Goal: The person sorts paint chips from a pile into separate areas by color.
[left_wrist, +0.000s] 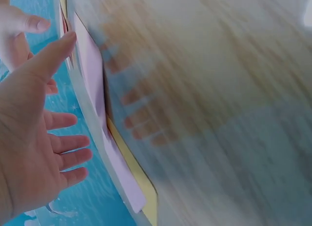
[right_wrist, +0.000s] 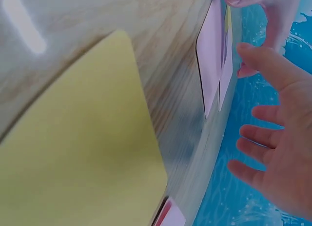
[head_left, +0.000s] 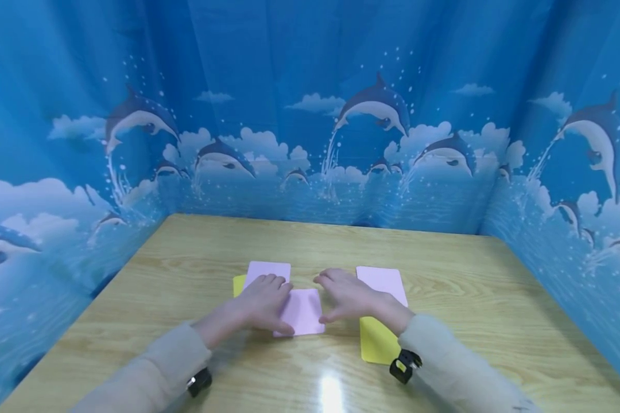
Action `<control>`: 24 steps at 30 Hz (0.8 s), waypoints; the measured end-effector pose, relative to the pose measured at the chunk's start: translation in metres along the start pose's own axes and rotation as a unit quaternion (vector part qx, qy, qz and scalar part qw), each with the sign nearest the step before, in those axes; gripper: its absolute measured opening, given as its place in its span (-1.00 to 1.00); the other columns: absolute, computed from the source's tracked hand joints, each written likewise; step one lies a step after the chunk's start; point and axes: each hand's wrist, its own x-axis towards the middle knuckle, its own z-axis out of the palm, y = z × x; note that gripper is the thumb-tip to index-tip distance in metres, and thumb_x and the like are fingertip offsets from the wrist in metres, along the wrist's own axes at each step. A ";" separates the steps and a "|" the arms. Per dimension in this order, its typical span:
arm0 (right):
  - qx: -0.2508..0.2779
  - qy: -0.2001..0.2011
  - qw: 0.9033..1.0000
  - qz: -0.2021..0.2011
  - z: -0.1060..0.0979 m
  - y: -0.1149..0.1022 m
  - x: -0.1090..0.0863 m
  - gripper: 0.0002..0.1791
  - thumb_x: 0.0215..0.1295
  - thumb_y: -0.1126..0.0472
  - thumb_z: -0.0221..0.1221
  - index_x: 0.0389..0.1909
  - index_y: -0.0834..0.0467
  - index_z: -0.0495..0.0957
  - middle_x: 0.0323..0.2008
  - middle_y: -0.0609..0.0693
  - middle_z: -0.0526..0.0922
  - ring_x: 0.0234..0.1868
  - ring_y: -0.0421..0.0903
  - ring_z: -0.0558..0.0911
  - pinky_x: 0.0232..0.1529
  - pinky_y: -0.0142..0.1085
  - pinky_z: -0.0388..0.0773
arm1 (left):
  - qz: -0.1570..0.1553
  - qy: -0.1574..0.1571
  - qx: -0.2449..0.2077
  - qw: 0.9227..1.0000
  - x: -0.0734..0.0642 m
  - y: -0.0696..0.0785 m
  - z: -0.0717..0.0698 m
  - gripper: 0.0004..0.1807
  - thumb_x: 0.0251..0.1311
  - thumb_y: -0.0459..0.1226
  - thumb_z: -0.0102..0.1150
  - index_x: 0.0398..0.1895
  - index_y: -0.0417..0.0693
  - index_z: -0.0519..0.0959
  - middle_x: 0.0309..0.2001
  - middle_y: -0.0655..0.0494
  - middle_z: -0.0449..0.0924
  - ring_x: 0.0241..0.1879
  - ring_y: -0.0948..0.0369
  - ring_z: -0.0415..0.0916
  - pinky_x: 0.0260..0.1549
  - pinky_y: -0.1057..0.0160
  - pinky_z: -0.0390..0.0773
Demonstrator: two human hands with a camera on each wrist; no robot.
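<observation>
A pink square sheet (head_left: 302,312) lies on the wooden table between the two hands. My left hand (head_left: 266,304) hovers at its left edge, thumb and fingers spread apart. Across from it, my right hand (head_left: 348,295) is held just off the right edge, its fingers loosely bent and gripping nothing. In the left wrist view the left thumb appears close to the pink sheet (left_wrist: 89,60); whether it touches cannot be told. Beyond the left hand lies another pink sheet (head_left: 267,269) over a yellow one (head_left: 239,285), which the hand partly hides.
Under the right forearm are a third pink sheet (head_left: 382,281) and a yellow sheet (head_left: 378,343), both partly covered. The wooden table (head_left: 444,269) ends at a blue dolphin-print curtain (head_left: 268,189) at the back and both sides.
</observation>
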 end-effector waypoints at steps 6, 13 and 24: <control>0.003 -0.040 0.999 0.003 0.007 -0.008 0.011 -0.09 -0.14 -0.14 0.37 0.21 0.26 0.32 0.14 0.15 0.37 0.14 0.04 0.35 0.14 -0.15 0.33 | 0.003 -0.025 -0.014 1.000 -0.006 -0.006 0.003 -0.01 -0.27 0.38 0.19 0.08 -0.20 0.41 -0.04 -0.06 0.43 -0.04 0.05 0.35 0.00 0.05 0.33; 0.010 -0.074 0.997 0.015 0.011 -0.013 0.020 -0.10 -0.15 -0.16 0.37 0.19 0.22 0.34 0.12 0.11 0.36 0.08 -0.04 0.37 0.07 -0.24 0.38 | 0.018 -0.036 -0.023 0.999 -0.008 -0.009 0.004 -0.08 -0.21 0.36 0.17 0.07 -0.16 0.41 -0.07 -0.01 0.42 -0.05 0.08 0.34 -0.02 0.07 0.34; -0.004 -0.114 0.993 0.033 0.014 -0.014 0.032 -0.11 -0.21 -0.16 0.39 0.19 0.16 0.36 0.07 0.05 0.39 -0.01 -0.12 0.38 -0.05 -0.33 0.40 | 0.026 -0.031 -0.017 0.999 -0.010 -0.008 0.002 -0.24 -0.16 0.28 0.20 -0.06 -0.13 0.44 -0.25 0.07 0.40 -0.19 0.13 0.33 -0.17 0.14 0.35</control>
